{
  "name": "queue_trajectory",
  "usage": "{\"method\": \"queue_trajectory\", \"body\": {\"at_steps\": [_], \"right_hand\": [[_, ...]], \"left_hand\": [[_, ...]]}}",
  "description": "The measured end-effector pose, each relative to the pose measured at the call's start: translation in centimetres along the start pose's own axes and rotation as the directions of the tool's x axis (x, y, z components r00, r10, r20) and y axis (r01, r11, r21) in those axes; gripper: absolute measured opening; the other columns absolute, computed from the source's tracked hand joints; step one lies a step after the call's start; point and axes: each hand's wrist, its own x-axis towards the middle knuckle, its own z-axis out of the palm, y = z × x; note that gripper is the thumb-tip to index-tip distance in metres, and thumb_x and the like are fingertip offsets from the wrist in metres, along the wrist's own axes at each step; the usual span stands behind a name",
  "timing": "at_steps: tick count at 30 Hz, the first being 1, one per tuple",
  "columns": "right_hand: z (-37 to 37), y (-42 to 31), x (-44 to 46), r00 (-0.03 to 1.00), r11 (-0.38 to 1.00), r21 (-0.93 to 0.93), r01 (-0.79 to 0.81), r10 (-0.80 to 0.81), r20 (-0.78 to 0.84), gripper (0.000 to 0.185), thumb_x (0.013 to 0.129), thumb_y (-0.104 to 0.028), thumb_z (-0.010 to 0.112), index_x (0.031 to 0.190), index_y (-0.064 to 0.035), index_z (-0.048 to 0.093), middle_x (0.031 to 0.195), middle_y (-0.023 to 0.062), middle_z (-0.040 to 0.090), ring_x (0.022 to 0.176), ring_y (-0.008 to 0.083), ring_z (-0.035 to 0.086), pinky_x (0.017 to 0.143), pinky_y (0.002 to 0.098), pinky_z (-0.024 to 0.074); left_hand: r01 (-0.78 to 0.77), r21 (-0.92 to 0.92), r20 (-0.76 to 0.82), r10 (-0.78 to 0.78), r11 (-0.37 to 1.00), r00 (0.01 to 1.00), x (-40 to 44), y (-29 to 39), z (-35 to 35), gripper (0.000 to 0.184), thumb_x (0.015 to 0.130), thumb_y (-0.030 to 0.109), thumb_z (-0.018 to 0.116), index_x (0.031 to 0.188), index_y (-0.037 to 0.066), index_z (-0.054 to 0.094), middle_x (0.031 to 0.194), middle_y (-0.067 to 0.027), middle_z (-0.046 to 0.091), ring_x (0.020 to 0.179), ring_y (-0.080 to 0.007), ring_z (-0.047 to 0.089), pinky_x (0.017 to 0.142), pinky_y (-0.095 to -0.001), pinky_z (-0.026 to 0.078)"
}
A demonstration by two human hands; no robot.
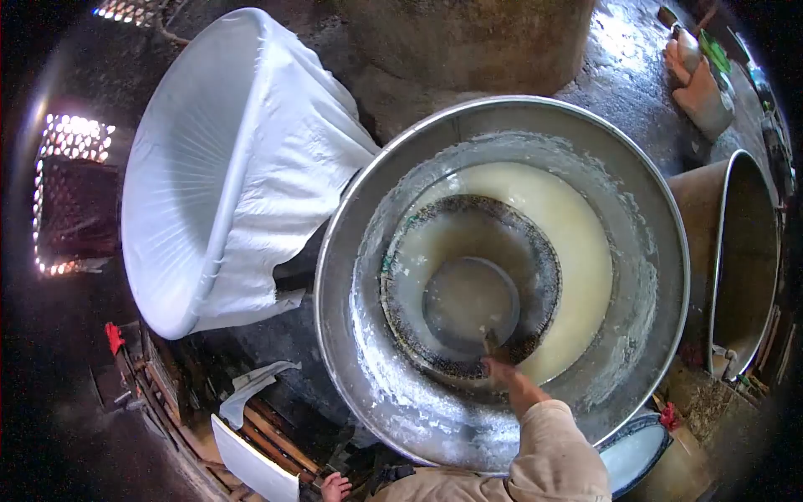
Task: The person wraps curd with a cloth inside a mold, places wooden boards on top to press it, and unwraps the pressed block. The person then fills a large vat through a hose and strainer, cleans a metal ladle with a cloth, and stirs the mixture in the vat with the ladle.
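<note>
At the near rim of 1 dark basket (549, 284), the right hand (507, 375) grips 1 scoop (468, 305) set inside it, the left hand (335, 487) hangs apart, whether holding anything I cannot tell, and 1 metal vat (657, 234), beside 1 cloth-draped hoop (241, 167), surrounds the basket.

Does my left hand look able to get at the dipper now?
Probably not: the left hand is outside the vat, whose wall seems in the way, and the right hand holds the dipper.
</note>
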Motion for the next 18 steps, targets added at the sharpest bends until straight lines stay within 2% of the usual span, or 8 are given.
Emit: {"method": "queue_trajectory", "body": {"at_steps": [1, 2, 3, 5, 7, 9, 17, 18], "right_hand": [[1.9, -0.4, -0.1, 0.999, 0.998, 0.052, -0.028, 0.026, 0.032, 0.012, 0.08, -0.019, 0.062, 0.076, -0.0091, 0.057, 0.06, 0.0044, 0.051, 0.05, 0.0166, 0.049, 0.047, 0.0333, 0.0419], [3.9, 1.4, 0.2, 0.936, 0.897, 0.265, -0.353, 0.336, 0.108, 0.013, 0.08, -0.016, 0.062, 0.072, -0.0085, 0.055, 0.059, 0.0038, 0.051, 0.05, 0.0165, 0.049, 0.046, 0.0329, 0.0416], [5.4, 2.4, -0.2, 0.776, 0.654, 0.428, -0.624, 0.583, 0.24, 0.015, 0.08, -0.014, 0.062, 0.069, -0.0078, 0.053, 0.059, 0.0033, 0.05, 0.05, 0.0164, 0.049, 0.045, 0.0325, 0.0412], [8.0, 2.4, -1.9, 0.863, 0.446, 0.739, -0.504, 0.245, 0.441, 0.01, 0.082, -0.013, 0.058, 0.081, -0.0026, 0.056, 0.069, 0.0066, 0.056, 0.058, 0.0193, 0.055, 0.049, 0.0364, 0.0483], [10.2, -6.6, -5.8, 0.896, 0.596, 0.681, -0.425, 0.386, 0.221, 0.014, 0.077, -0.002, 0.062, 0.073, -0.0039, 0.049, 0.064, 0.0063, 0.052, 0.051, 0.0182, 0.051, 0.04, 0.0349, 0.0444], [11.8, -12.2, -9.6, 0.912, 0.676, 0.65, -0.348, 0.404, 0.068, 0.01, 0.077, 0.0, 0.061, 0.076, -0.0019, 0.05, 0.063, 0.0064, 0.051, 0.048, 0.0164, 0.05, 0.042, 0.0324, 0.0453], [14.2, -23.5, -19.7, 0.926, 0.838, 0.542, -0.06, 0.249, -0.282, 0.007, 0.077, 0.001, 0.06, 0.072, 0.0017, 0.054, 0.055, 0.0068, 0.049, 0.042, 0.0189, 0.049, 0.038, 0.0345, 0.0443], [14.5, -23.6, -19.8, 0.931, 0.861, 0.507, -0.036, 0.214, -0.297, 0.008, 0.078, 0.001, 0.059, 0.073, 0.0015, 0.053, 0.055, 0.0071, 0.049, 0.042, 0.0188, 0.049, 0.037, 0.0345, 0.0438]], "left_hand": [[-0.011, -0.017, 0.005, 0.011, 1.0, 1.0, 1.4, -0.9, -1.0, 0.046, 0.089, 0.04, 0.051, 0.125, 0.012, 0.05, 0.103, -0.0088, 0.064, 0.086, -0.0236, 0.063, 0.073, -0.039, 0.049], [-0.03, -0.022, -0.01, 0.03, 0.999, 1.0, 3.2, -2.3, -2.0, 0.037, 0.088, 0.033, 0.053, 0.119, 0.014, 0.051, 0.096, -0.0095, 0.064, 0.076, -0.0221, 0.063, 0.062, -0.0347, 0.05], [-0.05, -0.028, -0.02, 0.05, 0.998, 0.999, 4.3, -3.4, -2.5, 0.029, 0.086, 0.026, 0.056, 0.112, 0.015, 0.053, 0.089, -0.0102, 0.064, 0.065, -0.0205, 0.063, 0.05, -0.0304, 0.05], [-0.043, -0.034, -0.088, 0.04, 0.998, 0.995, 4.6, -1.5, -0.4, 0.027, 0.086, 0.024, 0.056, 0.111, 0.014, 0.053, 0.087, -0.0092, 0.064, 0.062, -0.0199, 0.062, 0.049, -0.0298, 0.049], [-0.119, 0.002, -0.137, 0.118, 0.993, 0.984, 5.2, 0.5, 1.3, 0.025, 0.086, 0.018, 0.053, 0.111, 0.012, 0.055, 0.085, -0.0061, 0.062, 0.065, -0.0152, 0.06, 0.053, -0.0257, 0.045], [-0.216, -0.05, -0.082, 0.211, 0.975, 0.974, 5.9, 3.0, 3.1, 0.025, 0.087, 0.016, 0.053, 0.112, 0.01, 0.055, 0.085, -0.0056, 0.062, 0.066, -0.0143, 0.059, 0.054, -0.0255, 0.046], [-0.507, -0.321, 0.153, 0.572, 0.8, 0.806, 13.4, 2.1, 4.0, 0.029, 0.087, 0.018, 0.051, 0.114, 0.009, 0.054, 0.089, -0.0056, 0.064, 0.07, -0.0165, 0.061, 0.057, -0.03, 0.046], [-0.43, -0.315, 0.175, 0.497, 0.846, 0.85, 15.0, 1.0, 3.5, 0.029, 0.086, 0.019, 0.052, 0.114, 0.009, 0.054, 0.091, -0.0065, 0.064, 0.071, -0.0171, 0.062, 0.057, -0.0308, 0.046]]}}
